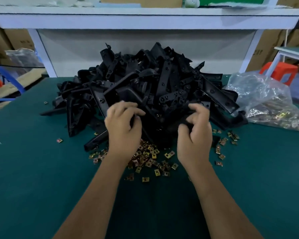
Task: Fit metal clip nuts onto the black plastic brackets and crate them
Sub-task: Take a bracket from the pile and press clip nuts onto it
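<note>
A tall heap of black plastic brackets [145, 80] covers the middle of the green table [33, 169]. In front of it lie several loose brass-coloured clip nuts [150, 157]. One black bracket [160, 125] is held between both hands at the heap's near edge. My left hand [123, 126] grips its left end with curled fingers. My right hand [195, 130] pinches its right end between thumb and fingers. Motion blur hides whether a clip nut sits in either hand.
A clear plastic bag [266, 100] of more clip nuts lies at the right. A stray nut [59, 140] rests at the left. A white shelf [145, 21] spans the back. Cardboard boxes and an orange stool [281, 69] stand beyond the table. No crate is in view.
</note>
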A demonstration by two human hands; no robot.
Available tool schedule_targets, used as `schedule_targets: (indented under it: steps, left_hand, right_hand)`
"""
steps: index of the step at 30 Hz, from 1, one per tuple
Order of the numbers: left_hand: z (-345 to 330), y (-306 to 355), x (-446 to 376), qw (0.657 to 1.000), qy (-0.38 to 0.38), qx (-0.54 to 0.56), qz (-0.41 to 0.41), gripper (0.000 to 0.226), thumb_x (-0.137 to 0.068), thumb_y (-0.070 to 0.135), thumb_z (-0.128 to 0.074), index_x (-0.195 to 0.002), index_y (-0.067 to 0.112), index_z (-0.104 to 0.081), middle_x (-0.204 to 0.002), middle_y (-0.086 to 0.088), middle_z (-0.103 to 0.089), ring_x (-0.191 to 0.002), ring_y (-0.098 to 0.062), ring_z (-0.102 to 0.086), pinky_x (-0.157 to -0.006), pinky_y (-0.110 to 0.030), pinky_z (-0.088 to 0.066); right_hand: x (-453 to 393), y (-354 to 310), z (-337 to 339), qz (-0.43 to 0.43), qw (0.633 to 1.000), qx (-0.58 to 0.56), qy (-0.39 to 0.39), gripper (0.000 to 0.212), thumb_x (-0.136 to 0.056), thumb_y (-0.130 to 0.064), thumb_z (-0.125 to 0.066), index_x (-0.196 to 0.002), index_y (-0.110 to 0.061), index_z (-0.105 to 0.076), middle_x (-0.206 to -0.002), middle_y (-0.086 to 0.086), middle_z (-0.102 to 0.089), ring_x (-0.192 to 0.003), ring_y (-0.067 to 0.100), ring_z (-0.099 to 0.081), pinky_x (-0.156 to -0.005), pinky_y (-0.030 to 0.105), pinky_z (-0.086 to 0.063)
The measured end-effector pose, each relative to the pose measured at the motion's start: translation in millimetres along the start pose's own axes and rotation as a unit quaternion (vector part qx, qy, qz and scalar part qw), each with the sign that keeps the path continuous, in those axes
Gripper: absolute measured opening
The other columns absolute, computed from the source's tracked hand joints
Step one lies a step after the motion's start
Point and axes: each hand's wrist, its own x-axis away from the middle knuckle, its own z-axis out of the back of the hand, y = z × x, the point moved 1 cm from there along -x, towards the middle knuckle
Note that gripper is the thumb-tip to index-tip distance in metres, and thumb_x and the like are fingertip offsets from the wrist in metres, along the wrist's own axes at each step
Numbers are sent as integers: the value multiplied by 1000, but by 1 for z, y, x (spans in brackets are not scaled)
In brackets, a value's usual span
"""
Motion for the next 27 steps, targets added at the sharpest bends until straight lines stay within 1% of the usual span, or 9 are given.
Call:
schedule_targets:
  steps: [3,5,11,14,17,19,22,24,27]
  left_hand:
    - [-2,20,17,944,-94,291,121,25,-95,26,-45,-93,25,-70,-90,5,-71,-95,-9,-62,-84,-19,-47]
    - [-4,25,20,884,-130,408,189,30,-95,35,-42,-109,22,-66,-84,-3,-72,-81,-14,-65,-71,-20,-48]
    - [-7,21,21,804,-164,497,282,55,-90,37,-54,-135,5,-48,-95,-15,-72,-79,-24,-66,-77,-39,-49]
    - [-5,18,20,789,-147,526,282,14,-95,14,-58,-97,13,-71,-91,-12,-76,-81,-22,-73,-76,-34,-54]
    - [-1,18,19,805,-104,537,228,23,-86,3,-63,-88,20,-79,-97,-6,-77,-93,-17,-73,-79,-24,-56]
    - [2,17,19,862,-55,478,158,39,-85,-11,-64,-93,23,-80,-100,1,-77,-100,-14,-71,-87,-22,-55]
    - [1,18,23,937,-15,348,41,47,-83,-20,-61,-102,21,-77,-109,6,-74,-109,-12,-68,-97,-26,-52]
    - [-2,21,29,967,-8,250,-38,45,-82,-19,-59,-105,17,-76,-113,5,-71,-111,-10,-67,-98,-24,-51]
    - [-7,26,32,952,-4,304,42,31,-80,-7,-53,-86,17,-71,-101,1,-71,-92,-8,-67,-82,-22,-53]
  right_hand:
    - [-9,-7,-10,39,999,-9,31,40,-89,-15,-47,-126,-26,-36,-93,-7,-49,-89,18,-51,-92,24,-34]
    - [-8,-11,-19,43,998,-32,25,44,-92,-7,-52,-125,-29,-35,-100,-1,-55,-96,24,-54,-92,28,-40]
    - [7,-7,-22,67,995,-76,-1,50,-91,0,-63,-125,-27,-37,-103,-16,-62,-103,-14,-57,-89,6,-42]
    - [11,-6,-16,83,994,-71,7,50,-89,-2,-66,-123,-26,-39,-109,-13,-63,-107,-6,-59,-94,21,-48]
    - [9,-8,-11,105,993,-49,28,32,-87,-15,-64,-114,-25,-50,-109,-16,-54,-107,2,-53,-92,37,-48]
    - [6,-8,-8,74,988,-135,13,14,-83,-23,-58,-97,-19,-59,-99,-12,-54,-93,11,-53,-80,35,-46]
    - [0,-12,-6,-179,896,-402,-51,19,-83,-36,-57,-75,-22,-66,-76,-1,-63,-67,15,-58,-60,28,-46]
    - [-2,-10,-7,-254,854,-446,-86,18,-87,-33,-64,-76,-18,-64,-77,0,-66,-72,16,-62,-65,29,-51]
    - [-6,-7,-7,-278,817,-493,-106,18,-83,-25,-69,-77,-13,-57,-82,0,-68,-82,16,-65,-77,32,-53]
